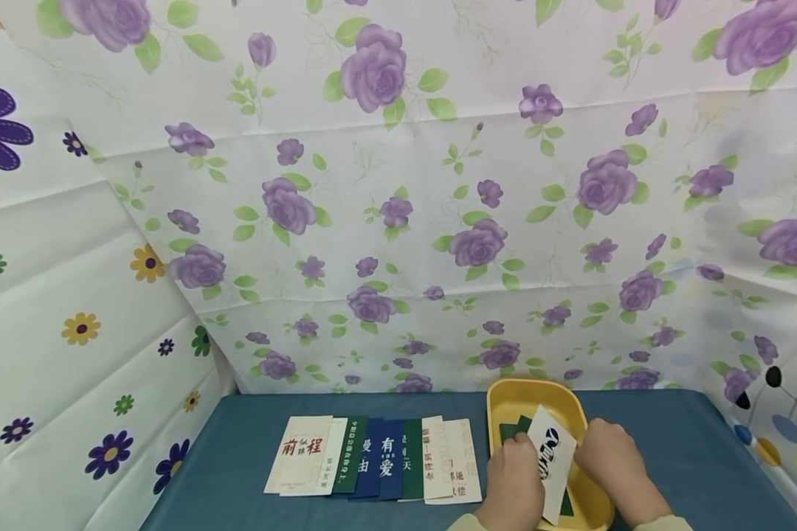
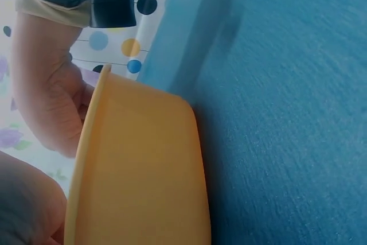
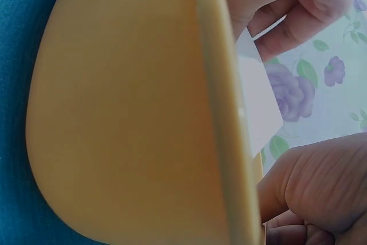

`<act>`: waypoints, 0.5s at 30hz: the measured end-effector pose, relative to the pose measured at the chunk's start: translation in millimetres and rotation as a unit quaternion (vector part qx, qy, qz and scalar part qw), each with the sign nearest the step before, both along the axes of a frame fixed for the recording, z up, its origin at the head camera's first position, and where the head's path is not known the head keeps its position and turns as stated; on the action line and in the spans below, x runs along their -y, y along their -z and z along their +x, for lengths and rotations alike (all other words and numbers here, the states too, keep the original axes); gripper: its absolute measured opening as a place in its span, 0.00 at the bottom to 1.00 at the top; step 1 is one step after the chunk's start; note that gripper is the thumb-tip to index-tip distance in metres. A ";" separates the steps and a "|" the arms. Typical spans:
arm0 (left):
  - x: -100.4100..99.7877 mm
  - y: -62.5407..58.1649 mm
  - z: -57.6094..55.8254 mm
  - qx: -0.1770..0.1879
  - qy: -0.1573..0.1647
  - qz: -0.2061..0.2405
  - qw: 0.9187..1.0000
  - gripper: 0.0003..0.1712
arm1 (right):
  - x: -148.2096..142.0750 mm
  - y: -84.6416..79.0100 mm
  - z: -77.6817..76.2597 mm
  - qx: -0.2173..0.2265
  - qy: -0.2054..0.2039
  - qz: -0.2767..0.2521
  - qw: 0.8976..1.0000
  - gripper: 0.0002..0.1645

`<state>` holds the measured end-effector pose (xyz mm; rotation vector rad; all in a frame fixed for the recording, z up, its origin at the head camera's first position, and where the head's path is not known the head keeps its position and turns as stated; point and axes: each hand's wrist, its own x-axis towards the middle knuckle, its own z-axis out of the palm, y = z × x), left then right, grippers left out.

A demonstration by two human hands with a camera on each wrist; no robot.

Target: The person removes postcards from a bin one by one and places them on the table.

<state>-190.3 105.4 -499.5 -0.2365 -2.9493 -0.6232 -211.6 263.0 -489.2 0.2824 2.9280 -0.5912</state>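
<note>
A white card (image 1: 553, 461) with black brush lettering stands tilted over a yellow tray (image 1: 503, 394). My left hand (image 1: 514, 479) has its fingers curled at the card's left edge and seems to pinch it. At the opposite edge, my right hand (image 1: 614, 461) is curled with its fingers against the card; its fingertips are hidden. Below lie dark green cards (image 1: 508, 431) inside the tray. The right wrist view catches part of the white card (image 3: 258, 98) above the tray rim (image 3: 229, 96), between both hands.
To the left, a row of overlapping cards lies on the blue-green tabletop (image 1: 219, 472): a cream card (image 1: 299, 464), blue card (image 1: 390, 457), green card (image 1: 412, 450) and several others. Flowered sheeting (image 1: 372, 221) rises behind the table and at both sides.
</note>
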 end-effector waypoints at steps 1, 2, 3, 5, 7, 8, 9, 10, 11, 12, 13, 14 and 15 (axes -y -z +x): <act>1.7 -0.5 -0.5 0.007 0.003 0.012 1.000 0.10 | 0.1 -0.4 -0.2 0.000 -0.001 0.000 1.000 0.09; 3.4 -1.1 -0.8 0.018 0.006 0.025 0.999 0.11 | 0.4 -0.8 -0.2 0.000 -0.001 0.000 1.000 0.10; 5.4 -1.6 -1.2 0.028 0.009 0.040 0.999 0.12 | 0.6 -1.1 0.0 -0.003 -0.002 0.000 1.000 0.11; 9.2 -2.4 -2.8 0.044 0.017 0.070 0.996 0.14 | 1.2 -1.7 0.1 -0.005 0.000 -0.001 1.000 0.12; 13.3 -3.8 -4.2 0.056 0.023 0.103 0.993 0.15 | 2.0 -1.6 0.0 -0.005 0.004 -0.005 1.000 0.13; 15.3 -4.4 -4.7 0.062 0.024 0.121 0.990 0.14 | 2.6 -1.9 0.2 -0.004 0.006 -0.007 1.000 0.13; 17.4 -4.8 -5.5 0.064 0.026 0.137 0.988 0.13 | 3.2 -2.0 0.2 -0.004 0.006 -0.009 1.000 0.11; 19.5 -5.4 -6.2 0.065 0.025 0.151 0.986 0.12 | 3.8 -2.5 0.0 -0.001 0.007 -0.012 1.000 0.09; 21.5 -6.3 -6.6 0.067 0.022 0.167 0.983 0.12 | 4.3 -2.7 -0.1 0.001 0.008 -0.014 1.000 0.08; 23.4 -7.1 -7.1 0.067 0.020 0.178 0.981 0.12 | 4.9 -2.9 -0.4 0.004 0.009 -0.018 1.000 0.07; 25.1 -7.9 -7.5 0.063 0.016 0.187 0.980 0.12 | 5.2 -3.2 -0.8 0.008 0.009 -0.020 1.000 0.06; 26.6 -8.9 -8.1 0.061 0.013 0.197 0.978 0.13 | 5.5 -3.8 -0.9 0.011 0.010 -0.023 1.000 0.05; 27.9 -10.0 -8.6 0.055 0.010 0.203 0.978 0.13 | 5.4 -3.7 -1.5 0.014 0.011 -0.024 1.000 0.04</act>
